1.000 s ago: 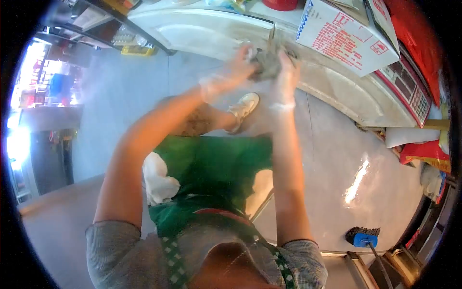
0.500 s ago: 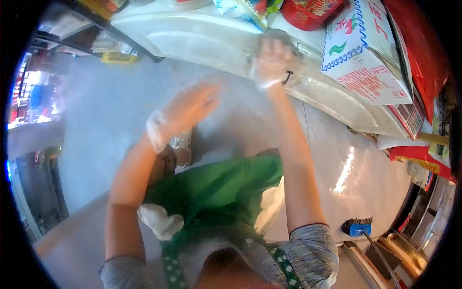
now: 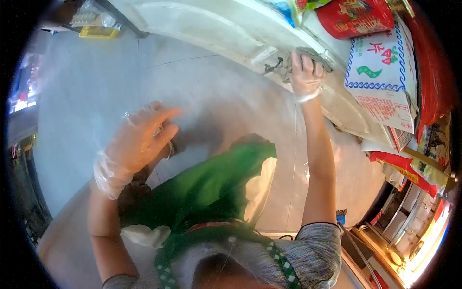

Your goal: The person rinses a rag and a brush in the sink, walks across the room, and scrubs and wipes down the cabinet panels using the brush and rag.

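My right hand (image 3: 307,74), in a clear plastic glove, presses a grey cloth (image 3: 322,58) against the front of a white appliance that looks like a chest freezer (image 3: 202,31). Its fingers are bent over the cloth, close to the upper edge. Just left of that hand, a dark hook-like part (image 3: 273,66) sticks out from the white panel. My left hand (image 3: 139,137), gloved the same way, hangs in the air above the floor, holding nothing, with its thumb and fingers apart.
On the white top stand a red container (image 3: 356,18) and a printed carton (image 3: 380,58). A yellow tray (image 3: 98,32) lies at upper left. At lower right, a brush with a blue head (image 3: 341,220) rests on the grey floor (image 3: 96,86).
My right hand has moved with the cloth along the white front, away from the hook-like part's other side. My left hand has drawn back toward my body. The view has shifted.
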{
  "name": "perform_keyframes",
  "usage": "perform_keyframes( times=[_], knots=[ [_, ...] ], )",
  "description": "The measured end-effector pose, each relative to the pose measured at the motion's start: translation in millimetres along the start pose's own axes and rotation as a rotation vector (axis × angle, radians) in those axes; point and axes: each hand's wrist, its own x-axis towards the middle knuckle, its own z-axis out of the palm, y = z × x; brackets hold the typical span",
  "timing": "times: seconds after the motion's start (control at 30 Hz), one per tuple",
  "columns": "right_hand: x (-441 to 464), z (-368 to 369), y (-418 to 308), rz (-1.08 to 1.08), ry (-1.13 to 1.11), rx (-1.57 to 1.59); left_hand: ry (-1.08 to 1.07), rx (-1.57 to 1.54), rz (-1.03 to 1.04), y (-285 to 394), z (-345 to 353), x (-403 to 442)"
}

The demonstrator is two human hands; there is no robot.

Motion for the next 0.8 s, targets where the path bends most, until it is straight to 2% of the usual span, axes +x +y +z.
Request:
perform_keyframes(
  times=[0.07, 0.1, 0.17, 0.23, 0.3, 0.37, 0.47, 0.5, 0.53, 0.57, 0.6, 0.67, 0.77, 0.8],
  knots=[
    [19, 11, -23, 0.019, 0.002, -0.069, 0.06, 0.046, 0.024, -9, 6, -3],
    [29, 21, -41, -0.048, -0.066, -0.09, 0.036, 0.061, 0.037, -9, 4, -4],
    [70, 34, -79, -0.151, -0.165, 0.118, -0.023, 0.097, 0.069, 4, 0, -3],
    [108, 76, -122, -0.347, 0.001, 0.205, -0.043, 0.089, 0.066, 10, 4, -6],
    [160, 87, -152, -0.408, -0.014, 0.421, -0.126, 0.088, 0.054, 19, 5, -9],
    [198, 88, -162, -0.458, 0.267, 0.325, -0.191, 0.021, 0.105, 31, 7, -11],
    [167, 72, -143, -0.391, -0.136, 0.562, -0.12, 0.013, 0.185, 22, 8, -18],
    [142, 65, -126, -0.411, -0.211, 0.507, -0.08, 0.018, 0.209, 15, 6, -22],
    [106, 69, -113, -0.332, -0.256, 0.572, -0.045, 0.054, 0.178, 10, 1, -26],
    [82, 50, -88, -0.402, -0.272, 0.396, -0.009, 0.086, 0.148, 4, -3, -29],
    [49, 51, -77, -0.333, -0.182, 0.366, 0.024, 0.112, 0.114, -3, -5, -32],
    [30, 32, -69, -0.308, -0.257, 0.148, 0.022, 0.056, 0.074, -13, -12, -39],
    [33, 39, -103, -0.022, -0.269, 0.073, -0.008, 0.079, 0.079, -19, -19, -45],
    [44, 51, -112, -0.013, -0.178, 0.103, -0.03, 0.088, 0.068, -19, -21, -45]
  ],
)
